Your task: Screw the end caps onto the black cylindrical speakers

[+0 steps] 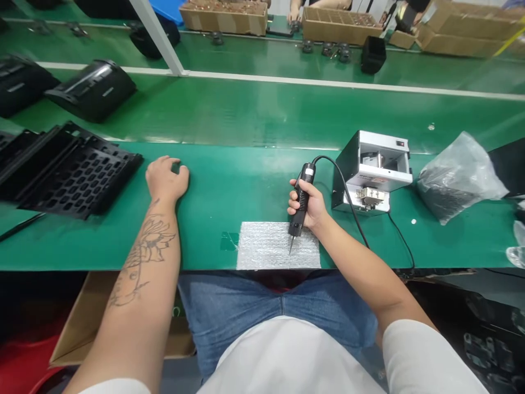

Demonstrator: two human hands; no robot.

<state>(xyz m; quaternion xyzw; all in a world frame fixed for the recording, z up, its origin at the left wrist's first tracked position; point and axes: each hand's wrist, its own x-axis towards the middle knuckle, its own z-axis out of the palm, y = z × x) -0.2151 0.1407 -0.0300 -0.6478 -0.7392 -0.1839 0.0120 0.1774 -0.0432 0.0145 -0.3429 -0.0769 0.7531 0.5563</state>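
Note:
My right hand (pixel 312 203) is wrapped round a black electric screwdriver (pixel 304 191). The tool's bit points down over a silvery foam sheet (pixel 262 246) at the bench's front edge; I cannot tell whether the tip touches it. A black cord runs from the screwdriver's top to the right. On the green bench (pixel 221 186), my left hand (pixel 166 178) rests with its thumb apart from the fingers and nothing in it. Just left of that hand lie black plastic panels with a perforated grille (pixel 88 175).
At the right stand a white-and-black screw feeder machine (pixel 373 169) and a clear plastic bag (pixel 459 178) with dark contents. Black housings (pixel 96 87) sit behind the panels at the left. Cardboard trays (pixel 223 16) and a co-worker's hand (pixel 294 15) are across the bench.

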